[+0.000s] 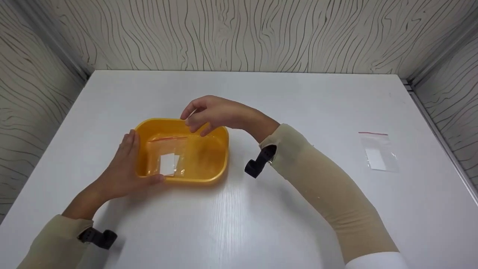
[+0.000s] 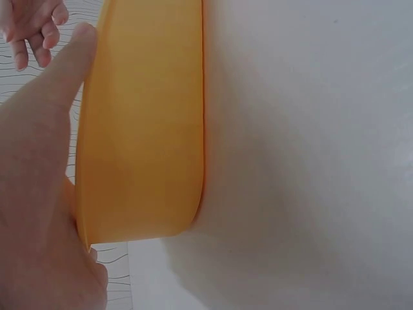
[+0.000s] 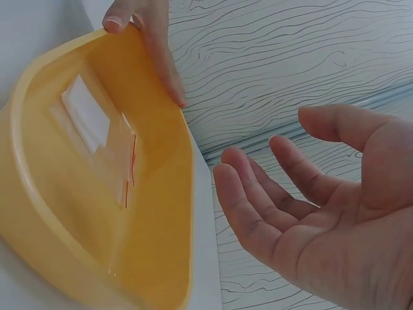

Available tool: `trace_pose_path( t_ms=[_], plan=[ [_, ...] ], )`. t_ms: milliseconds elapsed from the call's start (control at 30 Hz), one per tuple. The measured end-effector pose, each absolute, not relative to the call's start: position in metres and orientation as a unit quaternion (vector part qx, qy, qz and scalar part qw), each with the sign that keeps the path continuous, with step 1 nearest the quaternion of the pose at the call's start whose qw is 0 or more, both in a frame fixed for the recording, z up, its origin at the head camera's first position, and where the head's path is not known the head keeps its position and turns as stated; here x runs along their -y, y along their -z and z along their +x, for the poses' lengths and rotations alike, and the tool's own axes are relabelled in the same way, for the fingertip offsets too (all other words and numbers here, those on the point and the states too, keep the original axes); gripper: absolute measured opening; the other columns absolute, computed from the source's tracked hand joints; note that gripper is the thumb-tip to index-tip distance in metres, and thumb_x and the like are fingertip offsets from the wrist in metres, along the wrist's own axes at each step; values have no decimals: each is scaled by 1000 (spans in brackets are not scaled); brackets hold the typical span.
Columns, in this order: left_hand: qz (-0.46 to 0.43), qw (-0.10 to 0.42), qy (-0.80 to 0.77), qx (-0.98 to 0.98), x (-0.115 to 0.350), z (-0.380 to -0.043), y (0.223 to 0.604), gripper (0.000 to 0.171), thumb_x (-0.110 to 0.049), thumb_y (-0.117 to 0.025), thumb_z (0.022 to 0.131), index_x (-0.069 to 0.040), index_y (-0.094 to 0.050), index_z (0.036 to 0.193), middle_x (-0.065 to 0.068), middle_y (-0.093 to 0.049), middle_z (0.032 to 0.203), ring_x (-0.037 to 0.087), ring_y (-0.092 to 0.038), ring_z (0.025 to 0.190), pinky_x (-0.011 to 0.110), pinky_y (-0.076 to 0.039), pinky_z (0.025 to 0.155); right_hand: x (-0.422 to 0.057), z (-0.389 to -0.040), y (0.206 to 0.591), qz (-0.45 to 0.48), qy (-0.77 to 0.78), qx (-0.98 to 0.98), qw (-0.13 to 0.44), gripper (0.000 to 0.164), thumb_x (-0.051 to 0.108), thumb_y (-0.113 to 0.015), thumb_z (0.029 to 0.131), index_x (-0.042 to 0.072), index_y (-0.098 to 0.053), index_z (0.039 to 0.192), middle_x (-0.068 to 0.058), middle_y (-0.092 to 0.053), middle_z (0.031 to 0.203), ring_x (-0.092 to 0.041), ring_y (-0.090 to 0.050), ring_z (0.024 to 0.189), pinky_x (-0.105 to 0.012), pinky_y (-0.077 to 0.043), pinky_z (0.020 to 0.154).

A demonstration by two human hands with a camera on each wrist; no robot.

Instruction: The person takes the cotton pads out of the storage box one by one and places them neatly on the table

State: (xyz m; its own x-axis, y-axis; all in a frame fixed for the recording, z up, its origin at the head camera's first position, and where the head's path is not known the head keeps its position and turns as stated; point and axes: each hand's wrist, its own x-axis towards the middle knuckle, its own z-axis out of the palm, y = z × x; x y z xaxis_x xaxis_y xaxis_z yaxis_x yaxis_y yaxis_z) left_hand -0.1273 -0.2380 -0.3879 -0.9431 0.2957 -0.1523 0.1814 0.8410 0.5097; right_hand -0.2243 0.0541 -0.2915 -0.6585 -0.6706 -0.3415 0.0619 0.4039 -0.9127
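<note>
A yellow plastic tub stands on the table, left of the middle. My left hand holds its left end, thumb along the near rim and fingers over the left side. Inside the tub lie clear zip bags with a red seal line and white pieces of card, which overlap each other. Over the tub's far rim hovers my right hand, fingers loosely bent. The right wrist view shows nothing between the fingers of this right hand.
Another clear zip bag with a red seal line and a white card inside lies flat on the right side of the white table. Wood-patterned panels stand behind the table and at both sides.
</note>
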Motion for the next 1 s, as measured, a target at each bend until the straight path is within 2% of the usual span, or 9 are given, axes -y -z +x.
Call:
trace_pose_path(
  t_ms=[267, 433, 1000],
  plan=[
    [123, 117, -258, -951, 238, -127, 389, 139, -65, -75, 80, 2, 18, 157, 24, 16, 167, 49, 7, 152, 74, -17, 113, -42, -228, 289, -189, 491, -757, 387, 27, 15, -60, 101, 5, -63, 127, -7, -64, 127, -24, -66, 115, -33, -59, 89],
    [125, 114, -261, -950, 238, -127, 388, 139, -64, -76, 80, 3, 18, 157, 24, 16, 166, 49, 7, 152, 73, -17, 114, -35, -229, 289, -190, 486, -754, 399, 33, 16, -59, 102, 3, -60, 133, -6, -64, 127, -24, -66, 115, -33, -58, 91],
    [136, 98, -263, -950, 238, -128, 387, 137, -63, -76, 80, 4, 14, 158, 26, 11, 167, 48, 5, 153, 74, -18, 113, -12, -239, 294, -193, 471, -771, 382, 30, 18, -58, 103, 7, -62, 131, -5, -69, 120, -24, -67, 115, -31, -58, 89]
  ],
)
